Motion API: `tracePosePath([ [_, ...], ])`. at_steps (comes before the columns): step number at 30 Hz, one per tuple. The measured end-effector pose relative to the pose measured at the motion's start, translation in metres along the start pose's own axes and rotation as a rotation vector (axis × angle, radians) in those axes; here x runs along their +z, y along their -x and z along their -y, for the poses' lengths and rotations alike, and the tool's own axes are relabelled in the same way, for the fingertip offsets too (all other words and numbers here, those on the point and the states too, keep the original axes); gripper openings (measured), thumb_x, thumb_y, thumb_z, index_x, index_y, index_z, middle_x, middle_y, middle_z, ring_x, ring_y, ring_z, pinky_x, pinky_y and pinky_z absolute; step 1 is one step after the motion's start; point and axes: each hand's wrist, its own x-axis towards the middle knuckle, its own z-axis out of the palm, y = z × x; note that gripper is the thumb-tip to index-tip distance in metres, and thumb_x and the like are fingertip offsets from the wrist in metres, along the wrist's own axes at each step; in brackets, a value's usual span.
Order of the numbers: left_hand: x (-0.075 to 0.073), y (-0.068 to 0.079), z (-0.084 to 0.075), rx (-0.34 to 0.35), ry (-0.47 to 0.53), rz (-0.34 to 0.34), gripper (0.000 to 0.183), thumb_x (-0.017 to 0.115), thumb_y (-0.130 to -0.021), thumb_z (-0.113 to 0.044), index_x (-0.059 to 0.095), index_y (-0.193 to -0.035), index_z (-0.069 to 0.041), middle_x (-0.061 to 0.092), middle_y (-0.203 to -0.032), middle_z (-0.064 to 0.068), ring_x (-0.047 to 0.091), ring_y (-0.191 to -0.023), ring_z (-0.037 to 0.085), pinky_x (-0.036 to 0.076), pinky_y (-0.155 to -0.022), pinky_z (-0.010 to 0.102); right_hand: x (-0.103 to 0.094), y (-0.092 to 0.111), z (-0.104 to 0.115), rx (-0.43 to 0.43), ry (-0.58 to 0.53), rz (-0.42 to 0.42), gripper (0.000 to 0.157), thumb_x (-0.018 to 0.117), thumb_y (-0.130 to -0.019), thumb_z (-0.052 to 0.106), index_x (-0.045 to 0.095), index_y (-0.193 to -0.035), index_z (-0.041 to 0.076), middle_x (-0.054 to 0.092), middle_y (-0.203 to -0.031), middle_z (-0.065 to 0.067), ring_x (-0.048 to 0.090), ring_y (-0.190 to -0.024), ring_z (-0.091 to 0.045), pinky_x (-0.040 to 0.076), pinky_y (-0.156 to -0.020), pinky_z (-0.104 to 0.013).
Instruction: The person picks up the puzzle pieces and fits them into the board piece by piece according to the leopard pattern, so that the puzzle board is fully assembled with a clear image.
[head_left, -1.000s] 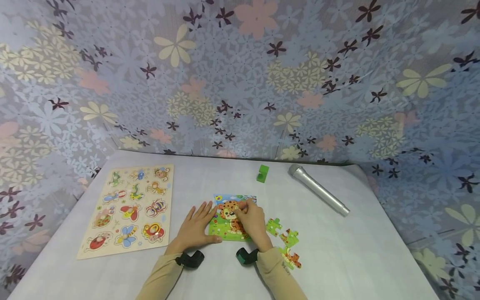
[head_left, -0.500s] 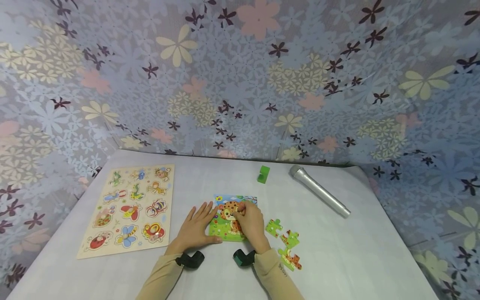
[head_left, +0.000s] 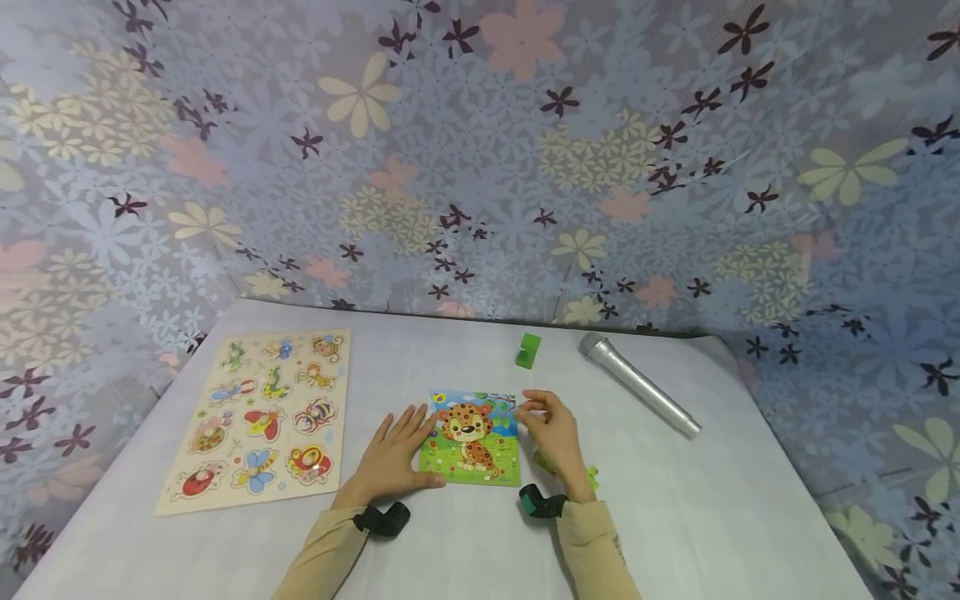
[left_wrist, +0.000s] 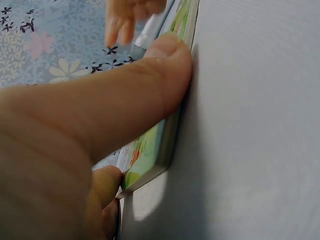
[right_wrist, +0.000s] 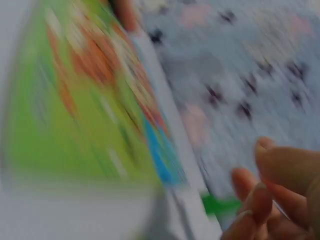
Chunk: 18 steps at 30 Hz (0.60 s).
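Note:
A small square jigsaw puzzle [head_left: 468, 450] showing a spotted leopard cub lies at the table's middle. My left hand [head_left: 393, 458] is spread at its left side, straight fingers by the left edge. The left thumb [left_wrist: 145, 82] touches the near edge of the puzzle [left_wrist: 145, 150] in the left wrist view. Just off the puzzle's right side, my right hand [head_left: 555, 433] is raised with loosely bent fingers and nothing between them. In the blurred right wrist view, a gap shows between the right thumb [right_wrist: 287, 162] and fingertips. Loose puzzle pieces [head_left: 592, 477] lie partly hidden under this hand.
A wooden peg puzzle board [head_left: 247, 497] with insect pictures lies on the left. A green notched block [head_left: 531, 343] and a silver microphone [head_left: 637, 383] lie farther back. Behind the table hangs a floral cloth [head_left: 480, 167].
My right hand has lifted off the leopard puzzle and moved right, uncovering the picture and covering most of the loose pieces. My left hand has stayed in place.

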Motion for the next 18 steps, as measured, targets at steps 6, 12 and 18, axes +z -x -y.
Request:
tracePosePath([
  [6, 0.001, 0.000, 0.002, -0.002, -0.015, 0.009, 0.100, 0.067, -0.076, -0.061, 0.028, -0.153, -0.010, 0.019, -0.162, 0.013, 0.013, -0.151, 0.032, 0.007, -0.123, 0.054, -0.048, 0.012, -0.024, 0.051, 0.198, 0.039, 0.043, 0.066, -0.092, 0.019, 0.055, -0.132, 0.007, 0.070, -0.112, -0.013, 0.058, -0.081, -0.014, 0.044, -0.064, -0.024],
  [12, -0.001, 0.000, 0.003, 0.002, -0.021, -0.002, 0.099, 0.068, -0.077, -0.060, 0.028, -0.153, -0.010, 0.020, -0.162, 0.013, 0.015, -0.151, 0.032, 0.007, -0.123, 0.055, -0.055, 0.023, -0.036, 0.051, 0.192, 0.084, 0.058, 0.074, -0.085, 0.018, 0.050, -0.138, 0.011, 0.070, -0.114, -0.009, 0.047, -0.063, -0.009, 0.040, -0.054, -0.021],
  [18, -0.002, 0.000, -0.001, 0.009, -0.008, 0.012, 0.099, 0.067, -0.077, -0.061, 0.028, -0.153, -0.010, 0.019, -0.162, 0.014, 0.014, -0.151, 0.033, 0.007, -0.123, 0.055, -0.049, 0.038, -0.040, 0.001, 0.259, 0.080, 0.072, 0.082, -0.077, 0.017, 0.048, -0.140, 0.011, 0.066, -0.122, -0.007, 0.043, -0.063, -0.008, 0.038, -0.053, -0.020],
])
